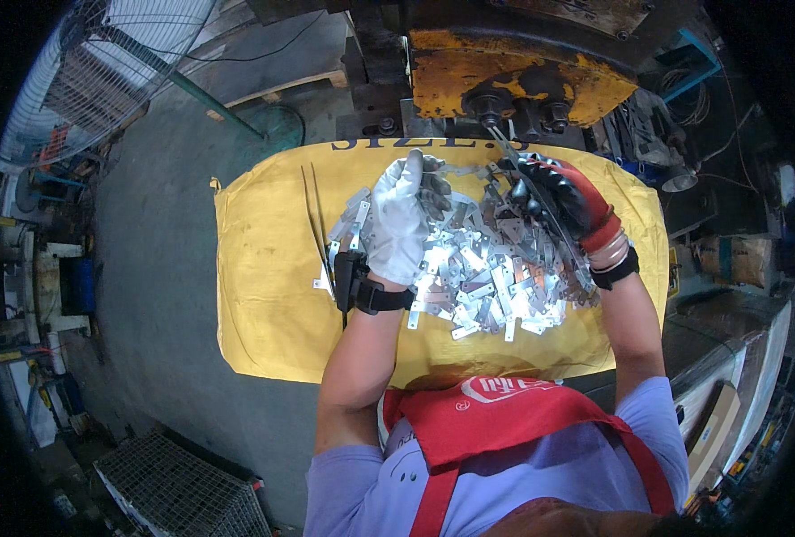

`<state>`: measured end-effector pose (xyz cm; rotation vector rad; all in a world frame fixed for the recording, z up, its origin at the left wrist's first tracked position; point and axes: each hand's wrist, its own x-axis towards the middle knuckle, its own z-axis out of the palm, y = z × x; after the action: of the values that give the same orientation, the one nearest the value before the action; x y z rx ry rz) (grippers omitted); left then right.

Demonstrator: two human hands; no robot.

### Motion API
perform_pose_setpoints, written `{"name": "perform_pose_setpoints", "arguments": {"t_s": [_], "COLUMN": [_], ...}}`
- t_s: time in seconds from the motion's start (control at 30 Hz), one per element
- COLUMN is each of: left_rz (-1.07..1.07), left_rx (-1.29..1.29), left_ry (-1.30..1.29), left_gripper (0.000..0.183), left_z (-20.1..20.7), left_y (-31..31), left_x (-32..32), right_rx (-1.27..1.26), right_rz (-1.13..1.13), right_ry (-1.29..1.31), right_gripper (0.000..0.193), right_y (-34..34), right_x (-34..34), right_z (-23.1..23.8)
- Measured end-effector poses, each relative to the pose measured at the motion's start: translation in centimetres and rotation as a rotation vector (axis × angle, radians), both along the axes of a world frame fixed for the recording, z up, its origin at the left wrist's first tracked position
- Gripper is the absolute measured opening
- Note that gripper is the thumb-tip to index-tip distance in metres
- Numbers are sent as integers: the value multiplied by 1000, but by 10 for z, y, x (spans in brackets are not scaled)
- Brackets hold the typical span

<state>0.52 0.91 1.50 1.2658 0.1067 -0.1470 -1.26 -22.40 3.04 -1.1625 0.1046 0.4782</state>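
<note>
Watching remotely, I see the right hand (554, 192) pinching tongs (503, 145), which I'd judge best gripped lightly, over metal strips (478, 277) heaped on the yellow sheet (268, 313), while the left hand (399, 215) curls beside them, whether round one I cannot tell.

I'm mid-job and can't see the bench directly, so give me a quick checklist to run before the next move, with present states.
1. Hands covered: ok; the left hand is white-gloved, the right hand black-and-red-gloved.
2. Tweezers in the right hand: ok.
3. Tweezer tips clear of the yellow-painted machine part: cannot tell; they point toward it, depth unclear.
4. Left hand free of parts: cannot tell; its curled fingers hide the grip.
5. Metal strips sorted: not ok; they lie jumbled on the yellow sheet.
6. Second tweezers clear of the left wrist: cannot tell; they lie close beside it.
</note>
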Motion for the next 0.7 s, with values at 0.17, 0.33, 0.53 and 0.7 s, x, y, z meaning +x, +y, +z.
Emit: {"name": "perform_pose_setpoints", "arguments": {"t_s": [0.17,0.33,0.53,0.7], "left_rz": [-14,20,4,35], "left_rx": [-48,-108,-100,-140], "left_ry": [53,102,60,131], "left_gripper": [32,29,28,28], "left_z": [3,3,-2,4], "left_y": [1,-3,-1,-3], "left_x": [-2,1,1,0], "right_rx": [66,-6,-44,79], "right_rz": [73,-17,-59,57], "right_ry": [-1,-72,-27,63], "right_gripper": [42,42,35,29], "right_y": [-11,-13,-3,-4], "right_x": [-18,-36,-39,-15], "right_z": [3,-7,-4,-3]}}
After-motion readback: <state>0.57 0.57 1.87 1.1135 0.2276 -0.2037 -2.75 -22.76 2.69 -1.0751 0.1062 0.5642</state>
